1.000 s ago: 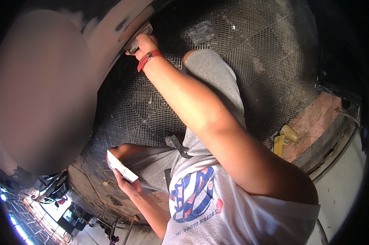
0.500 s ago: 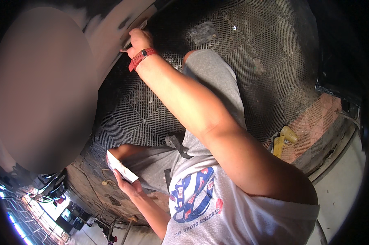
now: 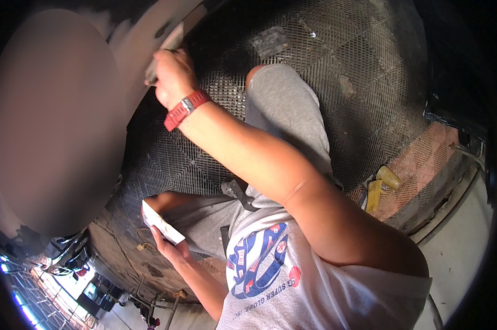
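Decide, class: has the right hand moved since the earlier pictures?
Yes: the right hand has shifted left and down in view, away from the grey piece on the mat.

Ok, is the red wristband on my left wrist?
No, the red wristband circles the wrist of the right hand; the left hand shows none.

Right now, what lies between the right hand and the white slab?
In the head view, between the right hand and the white slab lie the red wristband, black mat and bent left knee.
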Available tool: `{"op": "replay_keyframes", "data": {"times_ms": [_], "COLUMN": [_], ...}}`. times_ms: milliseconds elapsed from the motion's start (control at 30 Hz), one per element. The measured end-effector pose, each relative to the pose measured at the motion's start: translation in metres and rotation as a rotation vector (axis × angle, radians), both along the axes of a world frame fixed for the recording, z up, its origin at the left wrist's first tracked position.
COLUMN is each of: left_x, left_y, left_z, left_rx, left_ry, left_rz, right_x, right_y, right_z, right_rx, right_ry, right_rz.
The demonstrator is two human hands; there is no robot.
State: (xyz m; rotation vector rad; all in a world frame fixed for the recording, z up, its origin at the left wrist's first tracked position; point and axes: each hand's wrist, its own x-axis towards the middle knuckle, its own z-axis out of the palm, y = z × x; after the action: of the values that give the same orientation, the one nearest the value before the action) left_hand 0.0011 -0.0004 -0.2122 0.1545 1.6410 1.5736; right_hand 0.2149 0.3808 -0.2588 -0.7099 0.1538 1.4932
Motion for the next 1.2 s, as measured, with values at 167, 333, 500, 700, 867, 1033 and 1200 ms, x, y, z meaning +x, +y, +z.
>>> {"op": "replay_keyframes", "data": {"times_ms": [167, 333, 500, 700, 867, 1033, 1200], "left_x": [-0.002, -0.004, -0.002, 0.012, 0.005, 0.006, -0.005], "left_y": [0.0, -0.004, -0.007, 0.002, -0.005, -0.002, -0.007], "left_z": [0.001, -0.002, 0.0, 0.006, 0.002, 0.001, -0.001], "left_rx": [0.015, 0.045, -0.024, 0.016, 0.019, -0.003, -0.008], "left_ry": [-0.017, -0.014, 0.021, -0.011, 0.006, 0.03, 0.006], "left_rz": [-0.049, -0.039, -0.035, -0.008, 0.015, 0.051, -0.016], "right_x": [-0.007, -0.023, -0.022, -0.028, -0.028, -0.017, -0.021], "right_y": [-0.001, 0.019, 0.032, 0.047, 0.047, 0.04, 0.038], "right_z": [-0.092, -0.119, -0.1, -0.099, -0.074, -0.025, 0.011], "right_rx": [-0.271, -0.242, -0.186, -0.204, -0.268, -0.297, -0.174], "right_ry": [0.07, 0.123, 0.118, 0.11, 0.162, 0.154, 0.23], "right_rz": [0.025, 0.069, 0.051, 0.01, 0.029, 0.095, 0.051]}}
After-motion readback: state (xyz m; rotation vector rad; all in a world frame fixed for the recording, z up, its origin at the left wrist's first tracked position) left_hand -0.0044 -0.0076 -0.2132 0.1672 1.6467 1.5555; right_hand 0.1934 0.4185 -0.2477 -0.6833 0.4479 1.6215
